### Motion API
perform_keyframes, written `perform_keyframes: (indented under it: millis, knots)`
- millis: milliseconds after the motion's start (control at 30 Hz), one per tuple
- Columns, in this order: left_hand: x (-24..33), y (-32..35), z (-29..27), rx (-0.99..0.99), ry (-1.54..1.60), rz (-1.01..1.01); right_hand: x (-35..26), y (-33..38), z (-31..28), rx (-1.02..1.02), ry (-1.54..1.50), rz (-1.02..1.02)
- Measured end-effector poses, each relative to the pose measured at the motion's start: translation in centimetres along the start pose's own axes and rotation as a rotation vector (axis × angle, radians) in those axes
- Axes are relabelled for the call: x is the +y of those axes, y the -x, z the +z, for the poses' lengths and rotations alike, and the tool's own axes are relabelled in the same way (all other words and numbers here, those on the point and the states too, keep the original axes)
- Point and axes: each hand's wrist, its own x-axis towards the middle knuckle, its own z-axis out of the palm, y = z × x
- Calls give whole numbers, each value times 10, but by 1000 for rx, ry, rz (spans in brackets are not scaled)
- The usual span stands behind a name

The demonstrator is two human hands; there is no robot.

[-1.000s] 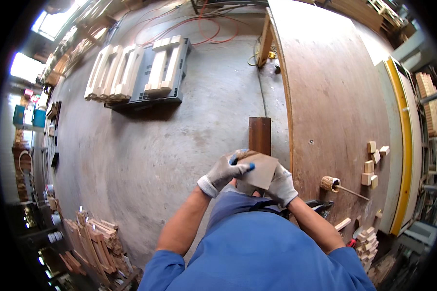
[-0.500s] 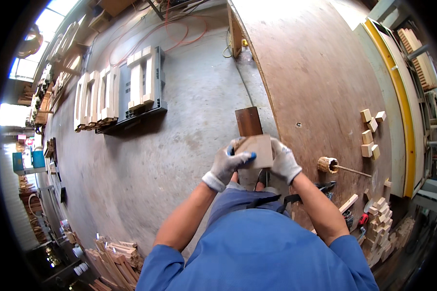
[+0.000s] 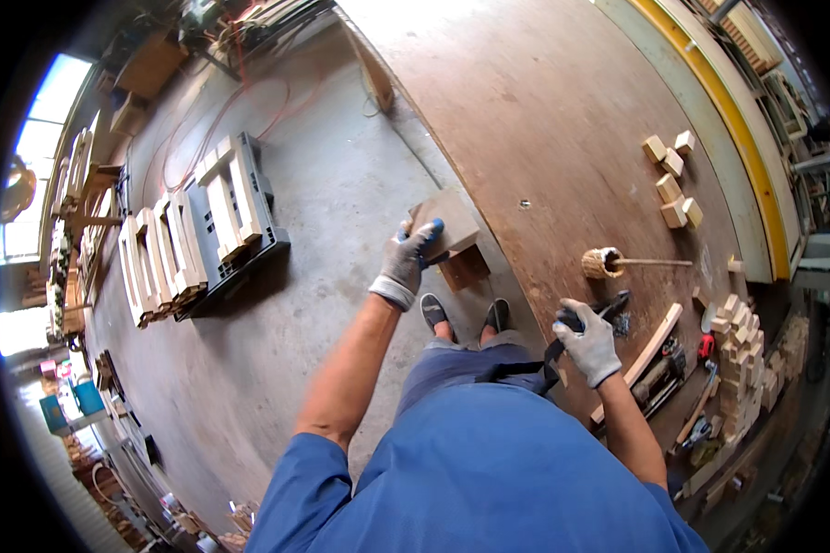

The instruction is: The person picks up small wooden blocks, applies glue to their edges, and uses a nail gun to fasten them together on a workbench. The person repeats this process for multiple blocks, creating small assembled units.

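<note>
My gloved left hand (image 3: 404,263) is closed on the near left edge of a pale flat wooden board (image 3: 452,219), thumb on top. Below the board's near right side shows a dark brown wooden piece (image 3: 466,269); whether the two touch, I cannot tell. Over the workbench's near edge, my gloved right hand (image 3: 588,343) is curled round a black-handled tool (image 3: 610,304), whose kind its fingers hide. Beyond that hand, a woven pot (image 3: 601,264) with a stick in it lies on the bench.
Small wooden blocks (image 3: 673,189) lie on the brown workbench (image 3: 544,120). A long wooden strip (image 3: 653,346), hand tools and stacked blocks (image 3: 740,355) are at the right. On the floor at left, pale wooden frames (image 3: 161,253) stand by a grey pallet (image 3: 266,221).
My right hand has let go of the board and moved right to the black-handled tool. The left hand keeps the board, now shifted left and farther away. The whole view has turned.
</note>
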Motion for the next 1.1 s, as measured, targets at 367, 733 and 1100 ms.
perform_keyframes:
  millis: [367,733,1100]
  knots:
    - [-8,-2,25,48,-209,0,85,92,-41,320,13,332]
    - [5,-17,26,123,-259,-16,198,115,-108,594,159,613]
    - [7,-4,50,198,-384,83,209,27,-107,388,453,874]
